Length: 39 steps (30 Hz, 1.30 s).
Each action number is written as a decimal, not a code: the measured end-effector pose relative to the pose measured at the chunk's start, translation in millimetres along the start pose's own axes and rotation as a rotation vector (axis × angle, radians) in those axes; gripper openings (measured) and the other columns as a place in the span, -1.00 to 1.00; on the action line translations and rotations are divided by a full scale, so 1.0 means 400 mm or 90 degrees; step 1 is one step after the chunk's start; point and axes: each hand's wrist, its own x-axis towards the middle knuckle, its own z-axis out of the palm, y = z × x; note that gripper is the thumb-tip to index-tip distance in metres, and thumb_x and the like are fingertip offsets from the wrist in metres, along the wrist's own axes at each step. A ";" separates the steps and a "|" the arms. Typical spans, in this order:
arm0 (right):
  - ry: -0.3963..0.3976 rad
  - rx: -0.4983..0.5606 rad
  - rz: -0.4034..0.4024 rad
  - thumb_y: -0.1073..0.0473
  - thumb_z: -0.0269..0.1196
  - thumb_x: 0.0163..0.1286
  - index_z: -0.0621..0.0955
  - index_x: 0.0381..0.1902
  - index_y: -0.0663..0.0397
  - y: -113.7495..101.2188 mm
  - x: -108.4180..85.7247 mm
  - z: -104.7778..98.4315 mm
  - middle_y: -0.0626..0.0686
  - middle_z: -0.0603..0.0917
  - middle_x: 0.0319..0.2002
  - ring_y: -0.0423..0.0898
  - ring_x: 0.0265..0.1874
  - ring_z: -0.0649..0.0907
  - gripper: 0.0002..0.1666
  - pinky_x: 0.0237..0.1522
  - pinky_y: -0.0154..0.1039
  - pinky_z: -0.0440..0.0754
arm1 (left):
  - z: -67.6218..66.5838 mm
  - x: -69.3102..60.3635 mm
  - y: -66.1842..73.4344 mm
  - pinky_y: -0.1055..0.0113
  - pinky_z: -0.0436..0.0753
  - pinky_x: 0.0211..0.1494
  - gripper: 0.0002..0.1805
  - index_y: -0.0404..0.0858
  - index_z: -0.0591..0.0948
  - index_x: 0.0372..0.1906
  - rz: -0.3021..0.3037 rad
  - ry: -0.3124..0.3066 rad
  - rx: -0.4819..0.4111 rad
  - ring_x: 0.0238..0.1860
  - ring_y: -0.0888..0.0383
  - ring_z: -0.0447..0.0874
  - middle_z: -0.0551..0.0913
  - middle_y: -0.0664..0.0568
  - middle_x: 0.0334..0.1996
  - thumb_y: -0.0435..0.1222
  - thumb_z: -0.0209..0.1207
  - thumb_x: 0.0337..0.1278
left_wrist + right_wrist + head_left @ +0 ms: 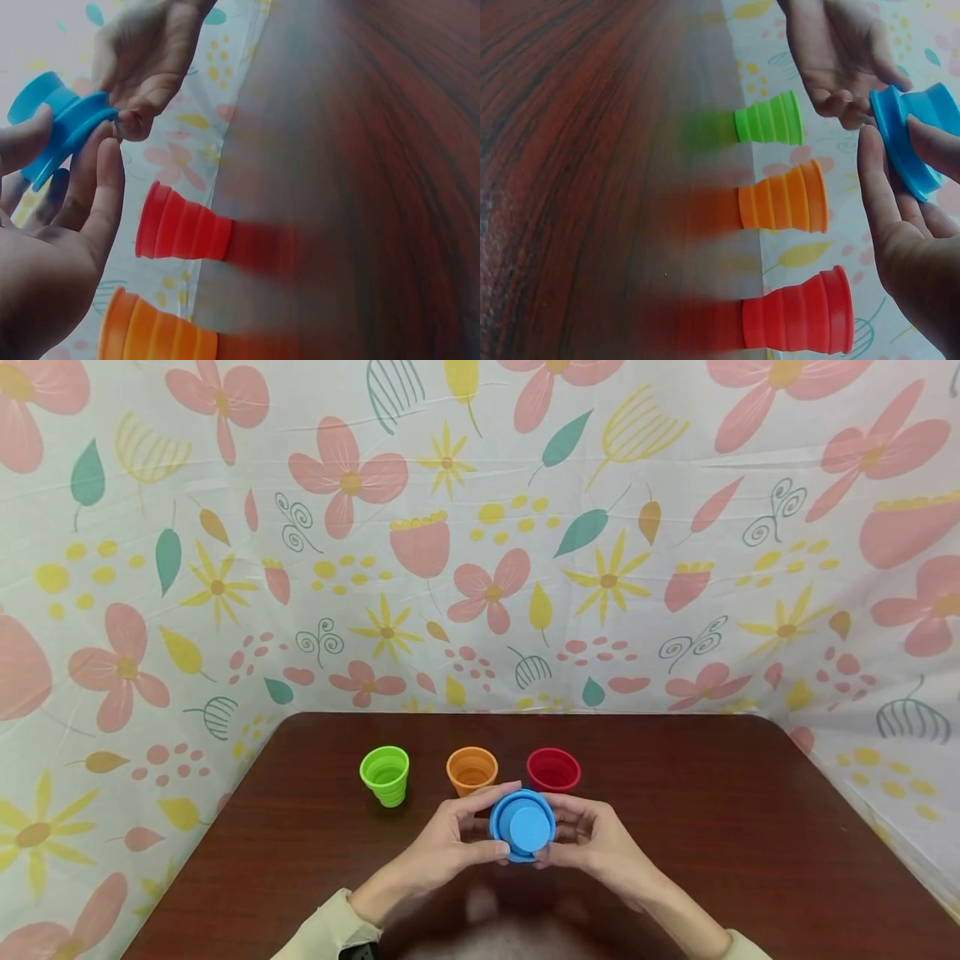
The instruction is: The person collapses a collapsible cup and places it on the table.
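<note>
Both hands hold a blue collapsible cup (524, 827) above the table, partly folded, its narrow end turned up toward the head camera. On its left side the left hand (448, 837) grips the rim between thumb and fingers. From the other side the right hand (594, 842) pinches the rim, thumb low and fingers behind. Behind the hands, a green cup (387, 774), an orange cup (472, 768) and a red cup (553, 769) stand upright in a row, unfolded. The left hand partly covers the orange cup's lower part in the head view.
The dark brown wooden table (735, 827) has a glossy surface. A white cloth (480, 485) with printed flowers hangs behind it and along both sides. A dark watch (358, 951) shows at the left cuff.
</note>
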 end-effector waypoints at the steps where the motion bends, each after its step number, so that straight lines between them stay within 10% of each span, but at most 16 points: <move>1: -0.003 -0.002 -0.001 0.38 0.42 0.35 0.47 0.43 0.40 0.000 0.000 -0.001 0.31 0.71 0.07 0.16 -0.05 0.78 -0.27 -0.04 0.07 0.78 | -0.002 -0.002 -0.002 0.09 0.81 -0.04 -0.29 -0.16 0.44 0.56 0.004 0.000 0.000 0.02 -0.06 0.73 0.47 -0.09 0.47 -0.50 0.30 0.35; 11: -0.037 0.005 -0.016 0.39 0.41 0.35 0.46 0.47 0.35 -0.002 -0.004 -0.004 0.28 0.72 0.15 0.18 0.00 0.77 -0.25 0.01 0.05 0.77 | -0.007 -0.011 -0.010 0.09 0.83 -0.14 -0.38 -0.22 0.51 0.50 0.021 0.035 -0.001 -0.22 -0.60 0.65 0.59 -0.16 0.34 -0.49 0.30 0.37; 34: -0.009 0.044 0.069 0.16 0.13 0.66 0.37 0.52 0.41 -0.032 -0.008 -0.005 0.19 0.73 0.09 0.13 -0.24 0.80 -0.38 -0.11 -0.01 0.81 | -0.006 -0.011 -0.005 0.05 0.83 -0.14 -0.36 -0.26 0.53 0.45 0.012 0.034 -0.007 -0.19 -0.64 0.65 0.63 -0.21 0.18 -0.54 0.34 0.29; 39: 0.005 0.003 0.053 0.19 0.18 0.63 0.45 0.51 0.26 -0.031 -0.008 -0.003 0.26 0.67 0.07 0.07 -0.18 0.75 -0.42 -0.20 0.09 0.82 | -0.006 -0.012 -0.005 0.04 0.83 -0.15 -0.40 -0.29 0.55 0.43 0.013 0.035 -0.004 -0.24 -0.30 0.80 0.64 -0.22 0.08 -0.52 0.34 0.30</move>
